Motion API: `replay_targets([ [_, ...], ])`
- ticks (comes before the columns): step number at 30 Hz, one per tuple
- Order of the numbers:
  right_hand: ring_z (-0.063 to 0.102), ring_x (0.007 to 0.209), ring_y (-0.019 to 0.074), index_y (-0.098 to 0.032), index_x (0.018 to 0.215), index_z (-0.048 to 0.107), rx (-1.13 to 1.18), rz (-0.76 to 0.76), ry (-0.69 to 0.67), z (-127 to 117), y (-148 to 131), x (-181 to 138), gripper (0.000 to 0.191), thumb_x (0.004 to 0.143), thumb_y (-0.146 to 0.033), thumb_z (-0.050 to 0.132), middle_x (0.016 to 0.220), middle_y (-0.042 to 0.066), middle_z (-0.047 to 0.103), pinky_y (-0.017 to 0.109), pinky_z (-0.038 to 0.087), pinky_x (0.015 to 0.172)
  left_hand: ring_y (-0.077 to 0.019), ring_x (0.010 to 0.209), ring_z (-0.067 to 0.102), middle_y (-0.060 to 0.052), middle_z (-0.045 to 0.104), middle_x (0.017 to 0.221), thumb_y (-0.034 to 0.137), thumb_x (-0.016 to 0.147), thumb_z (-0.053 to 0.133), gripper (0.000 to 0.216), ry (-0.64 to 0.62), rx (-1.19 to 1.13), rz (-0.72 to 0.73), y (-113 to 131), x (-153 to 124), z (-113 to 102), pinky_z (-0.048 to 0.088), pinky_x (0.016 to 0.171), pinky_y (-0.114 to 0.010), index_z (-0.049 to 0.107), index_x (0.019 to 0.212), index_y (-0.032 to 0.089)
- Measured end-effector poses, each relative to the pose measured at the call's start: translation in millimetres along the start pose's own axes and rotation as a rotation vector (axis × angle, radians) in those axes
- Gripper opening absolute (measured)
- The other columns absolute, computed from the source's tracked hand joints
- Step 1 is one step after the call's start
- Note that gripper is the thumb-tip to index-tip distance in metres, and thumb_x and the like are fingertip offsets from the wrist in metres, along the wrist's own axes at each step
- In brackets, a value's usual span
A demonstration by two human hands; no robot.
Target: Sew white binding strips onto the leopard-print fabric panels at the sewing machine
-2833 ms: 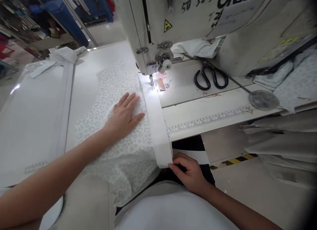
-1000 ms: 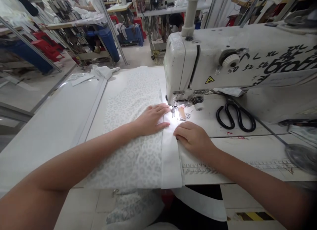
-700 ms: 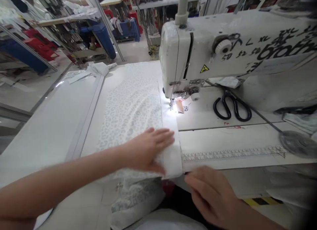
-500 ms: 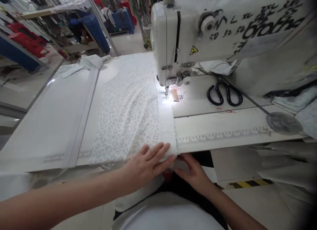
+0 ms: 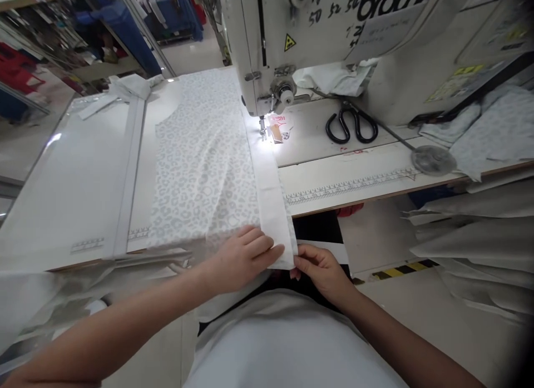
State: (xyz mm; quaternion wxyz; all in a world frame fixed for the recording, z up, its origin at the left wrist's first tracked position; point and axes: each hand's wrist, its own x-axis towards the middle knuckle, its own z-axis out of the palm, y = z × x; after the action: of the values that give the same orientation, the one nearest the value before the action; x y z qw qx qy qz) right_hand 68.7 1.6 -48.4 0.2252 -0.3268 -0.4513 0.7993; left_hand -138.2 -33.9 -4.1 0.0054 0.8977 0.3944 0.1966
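The right hand (image 5: 321, 271) pinches the end of the white folded band (image 5: 273, 215), the left hand (image 5: 240, 260) lying open against it; uneven pull could skew the band off the pale leopard-print fabric (image 5: 200, 176) toward the needle (image 5: 262, 129) at 12 o'clock.

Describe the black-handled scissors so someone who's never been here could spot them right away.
Start at the white Brother sewing machine. To the right of its needle, on the pale table top, lie the black-handled scissors, their two looped handles standing out, just above the printed measuring scale.
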Motion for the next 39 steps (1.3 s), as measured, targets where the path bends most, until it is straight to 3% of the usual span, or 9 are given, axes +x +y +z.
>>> replay_targets([
  [5,0.052,0.053,0.0102,-0.016,0.075,0.061,-0.010,0.021,0.000,2.0,-0.7,-1.3,0.026,0.078,-0.041,0.064,0.058,-0.003,0.057,0.024,0.043,0.053,-0.0168,0.081,0.050,-0.006,0.059,0.089,0.010,0.087,0.045,0.022,-0.030,-0.094,0.011,3.4,-1.1,3.9,0.042,0.074,-0.033,0.051,0.108,0.014],
  [17,0.049,0.051,0.0093,-0.015,0.068,0.056,0.017,0.031,-0.030,-0.1,1.6,-1.7,0.030,0.081,-0.042,0.060,0.060,-0.002,0.054,0.023,0.042,0.052,-0.0177,0.085,0.055,-0.005,0.063,0.087,0.019,0.085,0.055,0.024,0.098,-0.092,0.027,6.5,-2.5,13.1,0.041,0.076,-0.035,0.054,0.108,0.013],
  [20,0.049,0.050,0.0098,-0.016,0.068,0.054,-0.079,0.008,-0.053,-0.3,-3.5,-4.9,0.028,0.086,-0.038,0.053,0.059,-0.002,0.052,0.023,0.043,0.050,-0.0176,0.085,0.056,-0.005,0.064,0.088,0.017,0.085,0.055,0.022,0.120,-0.071,-0.006,9.6,-3.1,14.8,0.040,0.075,-0.035,0.054,0.106,0.013],
  [22,0.052,0.055,0.0120,-0.017,0.073,0.055,-0.301,-0.148,0.003,-1.7,-11.1,-8.1,0.022,0.088,-0.031,0.049,0.063,0.000,0.053,0.025,0.046,0.053,-0.0165,0.083,0.055,-0.004,0.064,0.087,0.011,0.085,0.050,0.022,0.117,-0.109,-0.035,11.4,-2.6,13.7,0.041,0.074,-0.033,0.054,0.106,0.014],
  [25,0.057,0.083,0.0194,-0.018,0.093,0.058,-0.800,-0.625,0.110,-4.9,-24.7,-8.9,0.012,0.084,-0.017,0.051,0.090,0.008,0.059,0.035,0.050,0.072,-0.0155,0.082,0.055,-0.004,0.063,0.086,0.011,0.086,0.048,0.021,0.108,-0.193,-0.086,14.5,-0.6,10.0,0.043,0.073,-0.031,0.053,0.106,0.017],
  [28,0.054,0.102,0.0224,-0.017,0.105,0.058,-1.171,-0.947,0.008,-5.8,-35.9,-2.3,0.024,0.083,-0.009,0.050,0.103,0.010,0.061,0.040,0.047,0.086,-0.0152,0.080,0.054,-0.004,0.063,0.084,0.011,0.086,0.048,0.018,0.084,-0.253,-0.112,15.9,2.9,5.3,0.044,0.073,-0.031,0.055,0.102,0.017],
  [33,0.058,0.088,0.0185,-0.013,0.090,0.061,-1.306,-1.007,-0.092,-1.9,-46.9,6.7,0.019,0.088,-0.005,0.044,0.086,0.007,0.066,0.033,0.051,0.079,-0.0166,0.090,0.056,-0.008,0.061,0.094,0.018,0.086,0.050,0.014,0.071,-0.443,-0.308,-2.1,15.0,-8.1,0.048,0.080,-0.032,0.056,0.099,0.016],
  [36,0.059,0.086,0.0184,-0.012,0.090,0.062,-1.283,-1.005,-0.113,0.1,-51.2,8.7,0.018,0.087,-0.004,0.046,0.084,0.008,0.066,0.032,0.052,0.077,-0.0217,0.114,0.048,-0.012,0.055,0.119,0.024,0.089,0.046,0.025,0.023,-0.343,-0.487,-23.7,22.8,-14.3,0.046,0.094,-0.039,0.053,0.112,0.015],
  [39,0.059,0.083,0.0175,-0.013,0.091,0.061,-1.262,-0.992,-0.120,0.7,-57.2,16.9,0.020,0.086,-0.003,0.046,0.084,0.007,0.066,0.032,0.052,0.076,-0.0261,0.130,0.034,-0.011,0.043,0.136,0.032,0.091,0.044,0.037,-0.103,-0.194,-0.538,-44.6,26.6,-15.4,0.036,0.103,-0.049,0.046,0.125,0.018],
])
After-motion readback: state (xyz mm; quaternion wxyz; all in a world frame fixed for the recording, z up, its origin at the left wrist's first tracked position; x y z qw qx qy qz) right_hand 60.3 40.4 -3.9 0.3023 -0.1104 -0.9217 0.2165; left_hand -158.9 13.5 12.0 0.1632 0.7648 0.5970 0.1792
